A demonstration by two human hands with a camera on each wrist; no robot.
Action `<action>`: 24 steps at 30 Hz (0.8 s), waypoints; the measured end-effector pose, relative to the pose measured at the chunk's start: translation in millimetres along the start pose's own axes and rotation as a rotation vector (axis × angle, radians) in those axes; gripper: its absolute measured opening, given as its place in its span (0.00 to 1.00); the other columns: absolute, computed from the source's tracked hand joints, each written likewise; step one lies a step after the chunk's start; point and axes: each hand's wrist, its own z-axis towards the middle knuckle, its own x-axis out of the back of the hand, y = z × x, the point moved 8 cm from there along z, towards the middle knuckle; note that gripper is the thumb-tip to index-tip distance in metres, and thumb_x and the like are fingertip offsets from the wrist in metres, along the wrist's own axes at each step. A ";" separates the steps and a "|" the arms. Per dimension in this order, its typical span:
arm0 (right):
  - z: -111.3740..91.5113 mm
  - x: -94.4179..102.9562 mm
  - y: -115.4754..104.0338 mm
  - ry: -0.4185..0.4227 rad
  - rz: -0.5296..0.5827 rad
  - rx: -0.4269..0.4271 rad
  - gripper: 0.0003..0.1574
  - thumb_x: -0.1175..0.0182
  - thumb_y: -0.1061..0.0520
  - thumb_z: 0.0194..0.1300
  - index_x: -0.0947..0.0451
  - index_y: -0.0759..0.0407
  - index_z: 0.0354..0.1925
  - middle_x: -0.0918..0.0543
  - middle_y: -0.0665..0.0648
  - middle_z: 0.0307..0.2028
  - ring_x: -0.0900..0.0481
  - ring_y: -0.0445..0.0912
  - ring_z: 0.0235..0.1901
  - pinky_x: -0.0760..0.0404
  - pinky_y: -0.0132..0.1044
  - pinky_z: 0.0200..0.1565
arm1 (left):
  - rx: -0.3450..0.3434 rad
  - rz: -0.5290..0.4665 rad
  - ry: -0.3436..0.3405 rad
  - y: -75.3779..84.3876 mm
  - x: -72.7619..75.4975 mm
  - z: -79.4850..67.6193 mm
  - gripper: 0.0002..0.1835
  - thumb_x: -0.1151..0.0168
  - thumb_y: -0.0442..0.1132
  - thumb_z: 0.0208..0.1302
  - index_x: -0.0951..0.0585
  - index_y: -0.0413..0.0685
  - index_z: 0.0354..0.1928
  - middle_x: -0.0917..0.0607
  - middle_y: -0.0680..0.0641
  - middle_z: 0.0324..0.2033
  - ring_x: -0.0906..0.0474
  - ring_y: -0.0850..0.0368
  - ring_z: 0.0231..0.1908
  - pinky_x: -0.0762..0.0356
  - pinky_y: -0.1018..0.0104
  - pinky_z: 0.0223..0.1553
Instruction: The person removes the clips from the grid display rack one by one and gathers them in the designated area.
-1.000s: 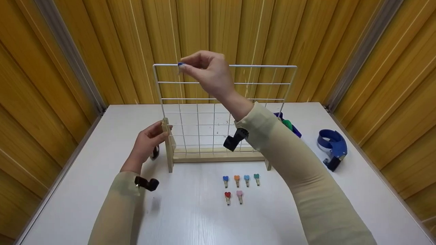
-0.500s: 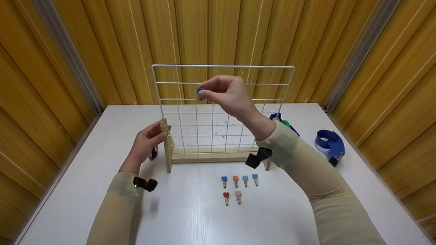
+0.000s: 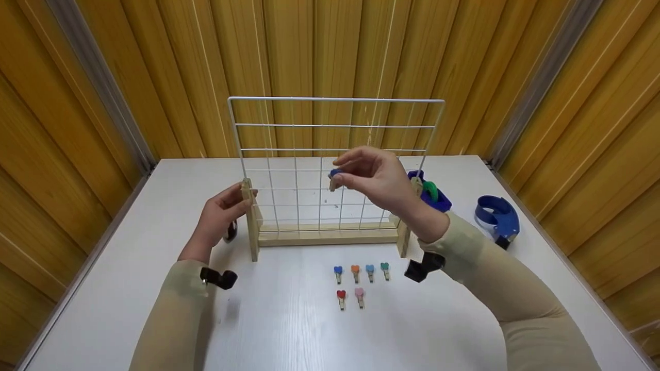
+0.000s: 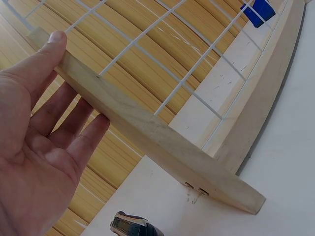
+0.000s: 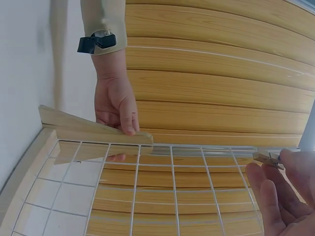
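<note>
My left hand (image 3: 219, 219) grips the left wooden upright (image 4: 142, 118) of a stand that carries a white wire grid (image 3: 335, 98). The thumb lies on one side of that upright and the fingers on the other. My right hand (image 3: 384, 180) pinches a small wooden clothespin (image 3: 333, 181) with a blue heart between thumb and fingers. It is in front of the grid, right of the middle in the head view. On the table before the stand lie several heart clothespins, among them a red one (image 3: 341, 299) and an orange one (image 3: 355, 273).
A blue tape dispenser (image 3: 502, 219) lies at the right. Behind the stand's right post is a dark blue holder with a green ring (image 3: 430, 191). A tape measure (image 4: 133, 225) sits left of the stand. Yellow wood-patterned walls enclose the white table (image 3: 289, 319).
My right hand has come down and to the right from the grid's top left wire, with the blue-heart clothespin still pinched. The left hand keeps its grip on the upright.
</note>
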 end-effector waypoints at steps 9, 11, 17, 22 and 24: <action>-31.2 16.7 31.4 0.009 -0.049 -0.084 0.11 0.33 0.65 0.67 0.16 0.66 0.48 0.11 0.62 0.40 0.10 0.44 0.37 0.11 0.37 0.45 | -0.005 0.001 -0.004 1.1 -0.3 -0.2 0.33 0.33 0.47 0.70 0.29 0.55 0.75 0.17 0.48 0.64 0.21 0.66 0.60 0.21 0.75 0.60; -38.1 19.9 41.3 0.006 -0.053 -0.123 0.12 0.33 0.65 0.66 0.16 0.66 0.48 0.12 0.62 0.41 0.10 0.44 0.37 0.11 0.37 0.46 | -0.001 0.004 -0.006 0.9 -0.3 0.0 0.32 0.33 0.47 0.71 0.29 0.55 0.75 0.17 0.48 0.64 0.21 0.66 0.60 0.21 0.75 0.60; -59.4 29.9 73.8 0.013 -0.065 -0.266 0.16 0.30 0.64 0.64 0.16 0.66 0.50 0.14 0.61 0.46 0.11 0.44 0.38 0.12 0.33 0.46 | 0.010 -0.012 -0.003 0.6 -0.1 0.2 0.33 0.33 0.46 0.70 0.29 0.56 0.75 0.17 0.48 0.64 0.20 0.66 0.60 0.21 0.74 0.60; -80.0 35.3 102.3 0.018 -0.072 -0.387 0.17 0.29 0.62 0.63 0.16 0.65 0.51 0.15 0.63 0.49 0.11 0.47 0.38 0.12 0.34 0.46 | 0.014 0.001 -0.004 -1.4 0.5 0.9 0.34 0.33 0.46 0.71 0.31 0.55 0.76 0.18 0.48 0.66 0.20 0.67 0.60 0.21 0.74 0.60; -88.3 37.3 112.8 0.020 -0.081 -0.430 0.18 0.28 0.61 0.63 0.16 0.64 0.51 0.16 0.63 0.49 0.11 0.47 0.39 0.12 0.34 0.45 | 0.017 0.011 -0.005 -2.2 0.8 1.1 0.34 0.33 0.47 0.71 0.31 0.54 0.76 0.18 0.48 0.66 0.21 0.67 0.60 0.21 0.75 0.60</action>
